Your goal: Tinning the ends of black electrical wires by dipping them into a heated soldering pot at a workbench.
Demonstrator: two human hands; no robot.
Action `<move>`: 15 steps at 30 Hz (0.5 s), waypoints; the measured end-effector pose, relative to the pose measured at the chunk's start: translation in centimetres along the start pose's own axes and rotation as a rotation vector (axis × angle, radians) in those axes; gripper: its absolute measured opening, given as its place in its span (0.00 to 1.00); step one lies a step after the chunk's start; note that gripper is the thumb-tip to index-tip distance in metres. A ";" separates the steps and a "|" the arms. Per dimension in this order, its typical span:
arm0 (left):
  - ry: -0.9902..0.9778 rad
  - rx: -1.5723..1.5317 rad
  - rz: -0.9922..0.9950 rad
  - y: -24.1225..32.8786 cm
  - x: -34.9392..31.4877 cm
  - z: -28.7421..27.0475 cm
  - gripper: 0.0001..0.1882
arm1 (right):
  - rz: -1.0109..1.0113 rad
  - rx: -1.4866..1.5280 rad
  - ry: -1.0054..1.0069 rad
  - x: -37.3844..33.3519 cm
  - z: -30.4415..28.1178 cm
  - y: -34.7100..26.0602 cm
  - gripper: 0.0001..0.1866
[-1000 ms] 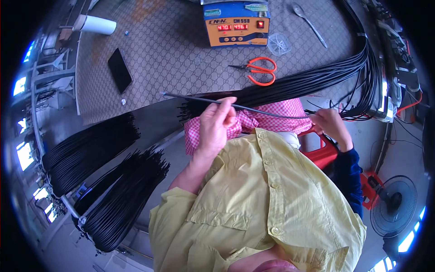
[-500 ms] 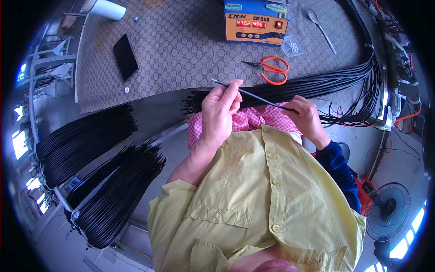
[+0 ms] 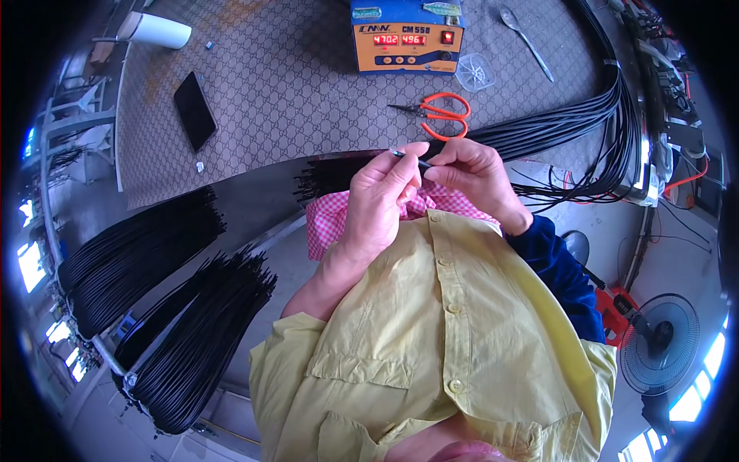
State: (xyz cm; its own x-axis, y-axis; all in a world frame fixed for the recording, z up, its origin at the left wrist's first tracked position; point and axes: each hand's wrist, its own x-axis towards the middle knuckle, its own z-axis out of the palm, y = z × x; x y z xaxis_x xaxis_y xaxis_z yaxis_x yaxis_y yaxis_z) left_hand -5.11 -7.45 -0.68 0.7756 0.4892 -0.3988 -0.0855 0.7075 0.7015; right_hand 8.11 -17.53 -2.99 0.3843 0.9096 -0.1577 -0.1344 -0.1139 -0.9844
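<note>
A thin black cable point(image 3: 423, 162) runs between my two hands, above the near edge of the table. My left hand point(image 3: 377, 196) pinches it close to its end, where a small pale tip shows above the fingers. My right hand point(image 3: 476, 179) grips the same cable just to the right, its fingertips almost touching the left ones. Behind the hands a bundle of black cables point(image 3: 531, 137) lies along the table edge and curves up to the right. Orange-handled scissors point(image 3: 445, 115) rest on the table just beyond my right hand.
A blue and orange control box point(image 3: 408, 46) with a lit red display stands at the back, beside a clear round dish point(image 3: 475, 73) and a spoon point(image 3: 527, 45). Left are a phone point(image 3: 195, 112) and a white cup point(image 3: 158, 31). Cable bundles point(image 3: 200, 346) hang lower left; a fan point(image 3: 659, 343) stands right.
My right hand has moved left along the cable, up close to my left hand. Less cable shows between them. The whole view has shifted slightly.
</note>
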 end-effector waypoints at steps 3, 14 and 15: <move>-0.019 0.013 0.062 0.1 0.0 -0.2 0.13 | -0.012 -0.040 0.032 -0.2 -0.1 0.1 0.04; -0.006 0.954 0.679 0.7 0.4 -0.5 0.09 | -0.047 -0.354 0.077 -1.1 -0.1 -0.9 0.07; -0.015 1.070 0.814 0.5 0.5 -0.8 0.09 | -0.033 -0.374 0.068 -1.2 0.1 -1.1 0.07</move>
State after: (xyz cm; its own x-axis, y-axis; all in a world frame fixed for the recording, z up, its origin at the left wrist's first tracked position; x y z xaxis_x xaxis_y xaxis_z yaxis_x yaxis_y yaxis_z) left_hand -5.19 -6.46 -1.00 0.7457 0.5666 0.3505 0.0001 -0.5262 0.8504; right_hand 7.75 -18.47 -1.71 0.4446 0.8880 -0.1174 0.2171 -0.2340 -0.9477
